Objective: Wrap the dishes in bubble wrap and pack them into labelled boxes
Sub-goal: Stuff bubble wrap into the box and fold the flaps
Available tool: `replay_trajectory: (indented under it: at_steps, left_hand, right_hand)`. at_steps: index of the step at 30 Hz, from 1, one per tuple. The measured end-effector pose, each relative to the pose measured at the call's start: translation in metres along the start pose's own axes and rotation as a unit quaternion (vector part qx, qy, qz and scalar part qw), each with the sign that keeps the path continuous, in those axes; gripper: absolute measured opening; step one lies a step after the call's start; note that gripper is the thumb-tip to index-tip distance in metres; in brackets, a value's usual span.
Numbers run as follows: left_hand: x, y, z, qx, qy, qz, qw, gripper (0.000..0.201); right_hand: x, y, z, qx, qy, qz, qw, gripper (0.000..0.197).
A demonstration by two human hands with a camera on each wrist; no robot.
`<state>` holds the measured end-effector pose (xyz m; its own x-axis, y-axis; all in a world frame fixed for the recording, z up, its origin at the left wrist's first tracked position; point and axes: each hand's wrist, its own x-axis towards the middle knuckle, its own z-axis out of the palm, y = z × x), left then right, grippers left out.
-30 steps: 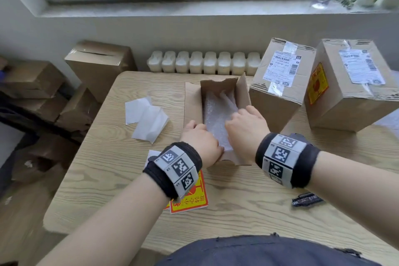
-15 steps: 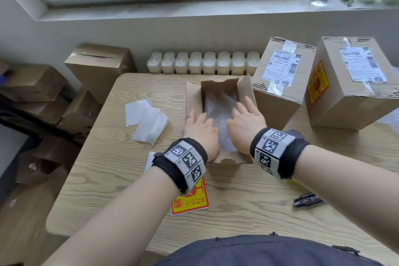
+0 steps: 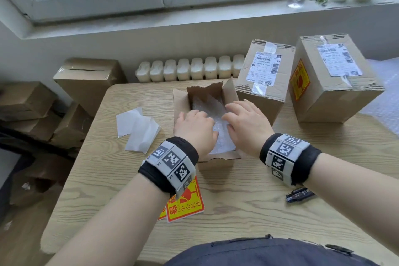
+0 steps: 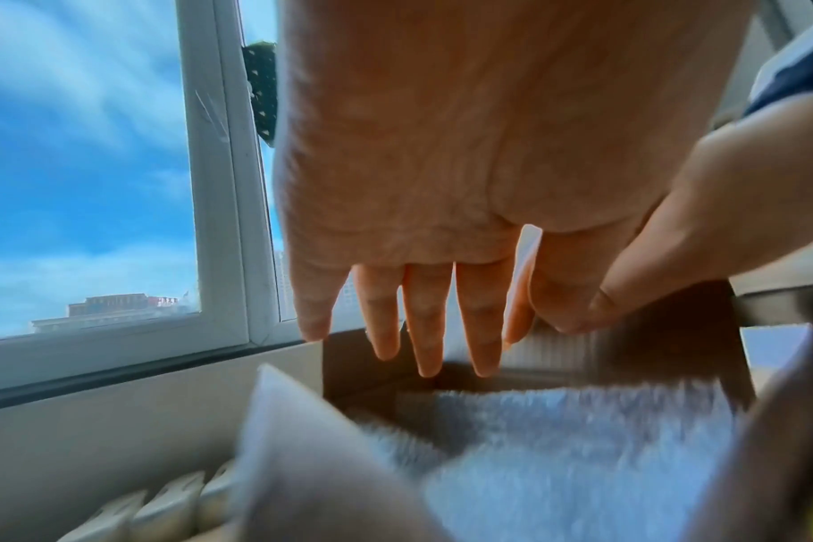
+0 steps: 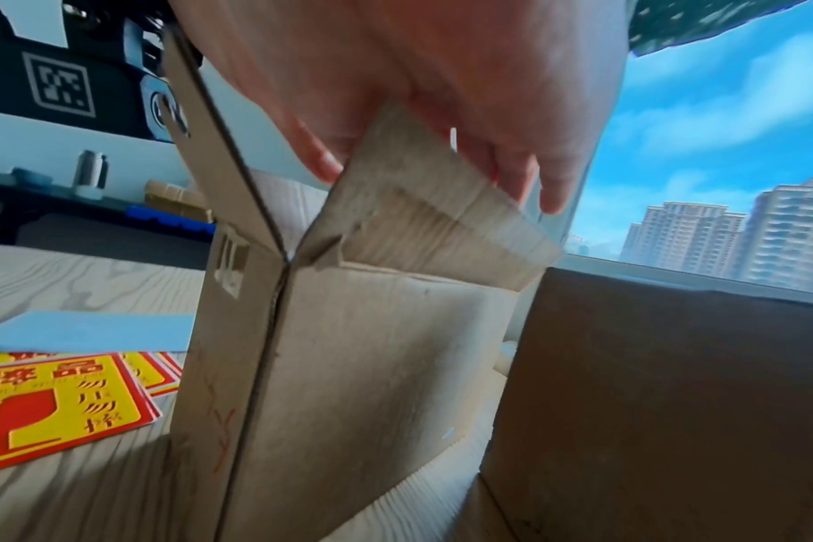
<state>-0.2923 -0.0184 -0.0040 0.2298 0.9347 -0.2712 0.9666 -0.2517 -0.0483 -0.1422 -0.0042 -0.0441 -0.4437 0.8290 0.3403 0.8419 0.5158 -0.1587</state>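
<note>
A small open cardboard box (image 3: 206,89) stands mid-table with its flaps up. Bubble wrap (image 3: 208,104) fills its inside; what it covers is hidden. My left hand (image 3: 195,126) lies over the box's left half, fingers straight above the wrap (image 4: 558,440). The left wrist view shows those fingers (image 4: 425,330) spread and holding nothing. My right hand (image 3: 244,121) is over the right side, its straight fingers (image 5: 548,183) against the upright right flap (image 5: 432,220) of the box (image 5: 372,366).
Two taped, labelled boxes (image 3: 265,75) (image 3: 330,75) stand close on the right. White paper sheets (image 3: 138,127) lie to the left, yellow-red fragile stickers (image 3: 185,203) near the front, a black marker (image 3: 300,194) front right. More cartons (image 3: 86,77) sit on the floor at left.
Both hands went from curled, down on the wrap at the box's near end, to flat with straight fingers. They have slid forward, the right one out onto the right flap.
</note>
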Motion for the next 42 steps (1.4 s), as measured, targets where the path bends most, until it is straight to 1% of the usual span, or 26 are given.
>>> replay_trajectory:
  at_steps: [2, 4, 6, 9, 13, 15, 17, 19, 21, 23, 26, 30, 32, 33, 35, 38, 40, 42]
  left_hand:
    - [0.002, 0.011, -0.009, -0.01, 0.019, 0.018, 1.0, 0.041]
    - [0.005, 0.027, -0.017, -0.01, 0.022, 0.037, 0.999, 0.041]
    - [0.011, 0.047, -0.024, -0.001, 0.024, 0.052, 0.998, 0.04]
    - [0.023, 0.083, -0.036, 0.017, 0.036, 0.075, 0.996, 0.041]
    - [0.041, 0.14, -0.047, 0.018, 0.045, 0.117, 0.992, 0.04]
    - [0.05, 0.17, -0.048, 0.012, 0.024, 0.139, 0.99, 0.039]
    - [0.059, 0.2, -0.047, -0.007, -0.018, 0.156, 0.988, 0.04]
    - [0.066, 0.229, -0.042, -0.033, -0.073, 0.174, 0.982, 0.039]
    - [0.074, 0.256, -0.037, -0.031, -0.104, 0.185, 0.977, 0.038]
    - [0.081, 0.281, -0.032, -0.019, -0.127, 0.185, 0.974, 0.038]
    - [0.091, 0.312, -0.027, -0.015, -0.155, 0.184, 0.971, 0.037]
    - [0.1, 0.343, -0.03, -0.017, -0.16, 0.171, 0.972, 0.037]
    - [0.103, 0.355, -0.033, -0.019, -0.155, 0.166, 0.974, 0.037]
    - [0.105, 0.359, -0.032, -0.02, -0.154, 0.162, 0.975, 0.037]
    - [0.111, 0.365, -0.03, -0.024, -0.158, 0.152, 0.975, 0.038]
    - [0.116, 0.373, -0.026, -0.034, -0.168, 0.137, 0.976, 0.04]
    - [0.122, 0.376, -0.024, -0.06, -0.159, 0.124, 0.978, 0.043]
    - [0.128, 0.376, -0.021, -0.112, -0.147, 0.102, 0.978, 0.052]
  right_hand:
    - [-0.008, 0.01, -0.014, 0.047, 0.024, 0.038, 0.998, 0.022]
    - [-0.019, 0.027, -0.029, 0.079, 0.03, 0.09, 0.992, 0.023]
    - [-0.035, 0.048, -0.042, 0.084, 0.017, 0.142, 0.986, 0.023]
    - [-0.063, 0.078, -0.059, 0.057, -0.008, 0.197, 0.979, 0.018]
    - [-0.101, 0.12, -0.078, 0.046, -0.051, 0.28, 0.957, 0.022]
    - [-0.121, 0.146, -0.086, 0.051, -0.069, 0.322, 0.943, 0.024]
    - [-0.142, 0.174, -0.094, 0.055, -0.098, 0.367, 0.923, 0.027]
    - [-0.163, 0.204, -0.098, 0.063, -0.134, 0.419, 0.896, 0.031]
    - [-0.183, 0.236, -0.097, 0.076, -0.157, 0.463, 0.869, 0.036]
    - [-0.2, 0.266, -0.093, 0.078, -0.175, 0.483, 0.855, 0.041]
    - [-0.216, 0.304, -0.085, 0.07, -0.221, 0.487, 0.842, 0.046]
    - [-0.227, 0.338, -0.07, 0.065, -0.283, 0.486, 0.824, 0.049]
    - [-0.232, 0.348, -0.062, 0.065, -0.307, 0.487, 0.815, 0.057]
    - [-0.233, 0.35, -0.059, 0.061, -0.308, 0.486, 0.816, 0.059]
    - [-0.235, 0.352, -0.057, 0.048, -0.265, 0.487, 0.831, 0.051]
    - [-0.235, 0.356, -0.064, 0.047, -0.162, 0.486, 0.858, 0.032]
    - [-0.232, 0.356, -0.074, 0.101, -0.067, 0.47, 0.874, 0.024]
    - [-0.225, 0.349, -0.087, 0.175, 0.032, 0.442, 0.879, 0.018]
